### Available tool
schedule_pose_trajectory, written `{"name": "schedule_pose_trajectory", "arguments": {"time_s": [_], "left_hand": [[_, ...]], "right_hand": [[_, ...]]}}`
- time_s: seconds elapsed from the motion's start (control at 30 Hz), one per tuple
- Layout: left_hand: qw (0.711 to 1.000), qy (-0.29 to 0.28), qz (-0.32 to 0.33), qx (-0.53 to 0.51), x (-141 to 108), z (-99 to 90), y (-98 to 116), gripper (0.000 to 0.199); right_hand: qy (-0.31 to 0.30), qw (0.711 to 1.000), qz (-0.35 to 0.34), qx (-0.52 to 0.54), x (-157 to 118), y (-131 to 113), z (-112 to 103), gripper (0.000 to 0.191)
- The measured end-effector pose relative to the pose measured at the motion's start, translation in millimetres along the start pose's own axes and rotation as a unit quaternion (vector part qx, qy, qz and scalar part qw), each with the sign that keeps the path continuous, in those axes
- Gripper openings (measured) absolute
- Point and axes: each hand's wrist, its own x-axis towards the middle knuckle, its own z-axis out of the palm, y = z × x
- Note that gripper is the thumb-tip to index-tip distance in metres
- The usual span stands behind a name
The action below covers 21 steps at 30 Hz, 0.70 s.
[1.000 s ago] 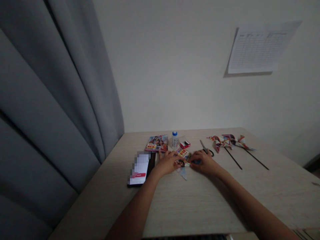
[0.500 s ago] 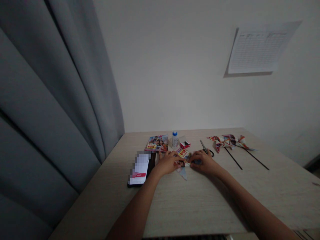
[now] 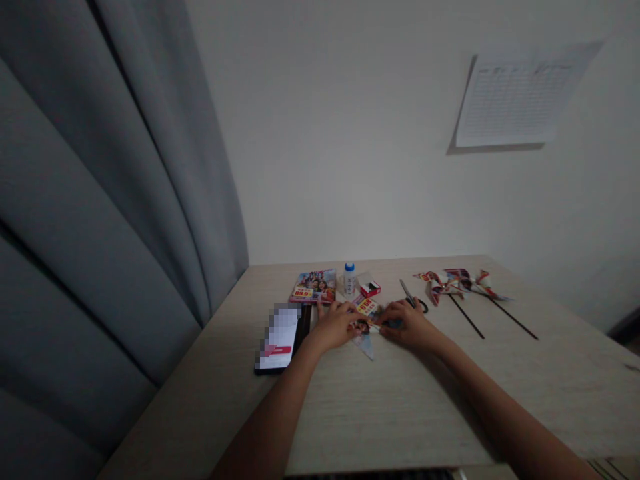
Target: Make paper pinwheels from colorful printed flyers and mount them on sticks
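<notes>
A piece of colourful printed paper (image 3: 365, 345), cut to pointed flaps, lies on the table between my two hands. My left hand (image 3: 337, 325) is closed on its left side, fingertips pressed near the middle. From the right, my right hand (image 3: 406, 323) pinches the paper close to the same spot. Part of the paper is hidden under the fingers. Just behind my right hand lie scissors (image 3: 407, 291), their dark handle partly covered. Two paper pinwheels (image 3: 443, 285) on dark sticks rest farther right.
A phone (image 3: 280, 340) with a lit screen lies left of my left forearm. Behind my hands are a printed booklet stack (image 3: 314, 287), a blue-capped bottle (image 3: 349, 280) and a small red box (image 3: 370, 289). A grey curtain (image 3: 125, 200) hangs at the left; a white wall stands behind.
</notes>
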Motion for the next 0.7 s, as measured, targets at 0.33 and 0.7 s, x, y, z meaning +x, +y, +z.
{"name": "schedule_pose_trajectory", "arguments": {"time_s": [0.33,0.7], "left_hand": [[1.000,-0.001,0.001,0.009,0.6,-0.3,-1.1,0.042],[1.000,-0.014,-0.004,0.001,-0.4,-4.3,1.8,0.037]], "right_hand": [[0.002,1.000,0.001,0.000,0.6,0.1,0.0,0.023],[0.004,1.000,0.003,-0.001,-0.5,-2.7,-1.5,0.023]]}}
